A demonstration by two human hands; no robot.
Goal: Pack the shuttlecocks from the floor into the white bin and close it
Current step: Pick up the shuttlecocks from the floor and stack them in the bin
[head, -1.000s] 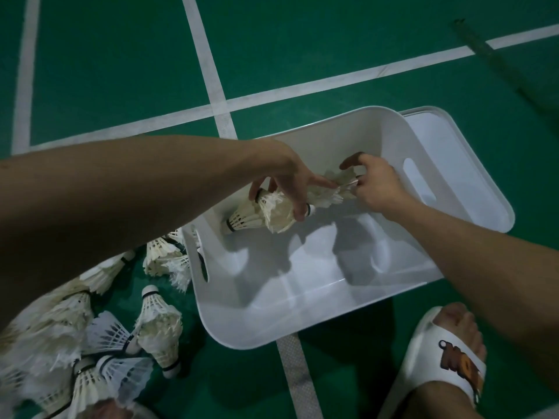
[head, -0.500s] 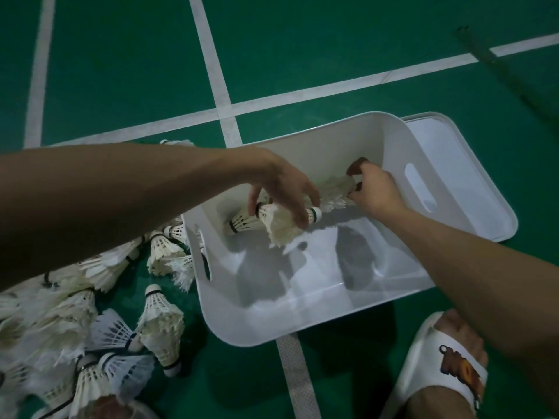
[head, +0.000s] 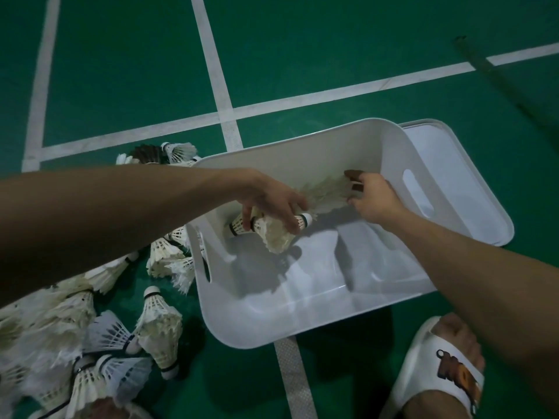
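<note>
The white bin [head: 272,316] stands open on the green floor. Both my hands reach inside it at the far wall. My left hand [head: 272,201] grips a few shuttlecocks [head: 275,234], feathers pointing down toward the bin's bottom. My right hand [head: 372,198] holds another bunch of shuttlecocks [head: 326,192] against the far wall. The bin's bottom looks bare apart from these. A heap of shuttlecocks [head: 90,322] lies on the floor left of the bin. The white lid [head: 472,189] lies flat behind and right of the bin.
White court lines [head: 223,116] cross the green floor beyond the bin. My foot in a white slipper [head: 438,370] stands at the lower right, close to the bin's near corner. A dark strip [head: 496,80] lies on the floor at upper right.
Both hands have sunk a little lower and further into the bin with their shuttlecocks. The view has tilted so more of the floor heap shows.
</note>
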